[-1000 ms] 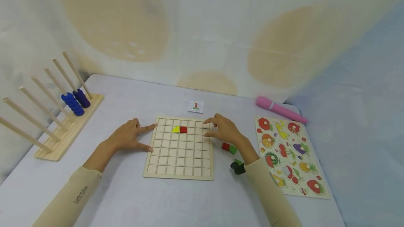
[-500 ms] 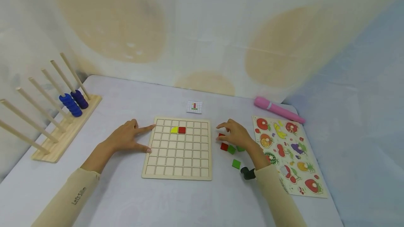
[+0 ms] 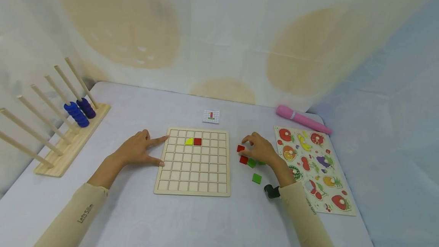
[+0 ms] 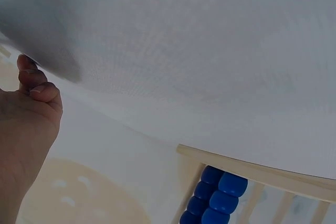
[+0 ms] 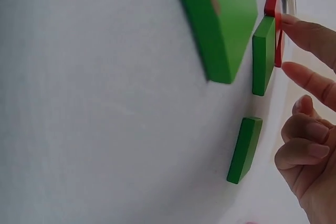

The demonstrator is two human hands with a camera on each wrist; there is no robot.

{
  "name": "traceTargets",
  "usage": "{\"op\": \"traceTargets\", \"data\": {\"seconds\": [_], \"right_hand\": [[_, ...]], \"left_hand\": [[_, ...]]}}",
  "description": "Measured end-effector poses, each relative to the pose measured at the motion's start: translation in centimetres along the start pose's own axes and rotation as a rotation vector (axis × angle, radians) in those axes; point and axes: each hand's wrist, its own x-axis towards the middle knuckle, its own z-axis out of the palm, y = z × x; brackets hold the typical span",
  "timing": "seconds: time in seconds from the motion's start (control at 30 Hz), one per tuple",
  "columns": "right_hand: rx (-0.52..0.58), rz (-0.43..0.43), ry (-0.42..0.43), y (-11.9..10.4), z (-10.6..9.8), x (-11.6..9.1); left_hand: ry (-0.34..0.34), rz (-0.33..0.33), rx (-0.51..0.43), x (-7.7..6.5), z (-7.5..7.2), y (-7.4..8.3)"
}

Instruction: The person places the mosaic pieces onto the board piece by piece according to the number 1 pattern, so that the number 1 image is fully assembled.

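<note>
My left hand (image 3: 137,149) lies at the left edge of a wooden grid board (image 3: 192,190), its extended index finger and thumb touching the rim. In the left wrist view that hand's other fingers (image 4: 44,92) are curled in. A yellow piece (image 3: 189,141) and a red square tile (image 3: 197,141) sit side by side in the board's cells. Right of the board, my right hand (image 3: 259,150) hovers low with thumb and index finger spread around a loose red tile (image 3: 241,148). A second red tile (image 3: 243,160) and green tiles (image 3: 257,178) lie beneath and beside it.
A small pattern card (image 3: 211,116) lies behind the board. An abacus (image 3: 77,132) with blue beads stands at left. On the right are a fruit puzzle board (image 3: 329,170), a pink pen-like stick (image 3: 303,119) and a dark object (image 3: 272,191) near the right sleeve.
My right hand has moved off the board's right edge, rightward to the loose tiles, uncovering several of them. The left hand stays at the board's left edge.
</note>
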Motion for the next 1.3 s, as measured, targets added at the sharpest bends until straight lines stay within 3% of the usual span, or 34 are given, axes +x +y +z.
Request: {"op": "traceTargets", "data": {"seconds": [0.37,0.8,1.3], "right_hand": [[-0.032,0.007,0.006,0.2,0.5,0.0],[-0.047,-0.048,0.034,0.0,0.6,0.1],[0.010,-0.112,0.055,-2.7,0.6,0.7]], "left_hand": [[0.015,0.007,-0.002,0.0,0.1,-0.1],[0.014,0.008,0.000,0.0,0.2,-0.1],[0.026,0.032,-0.006,-0.1,-0.1,0.1]]}}
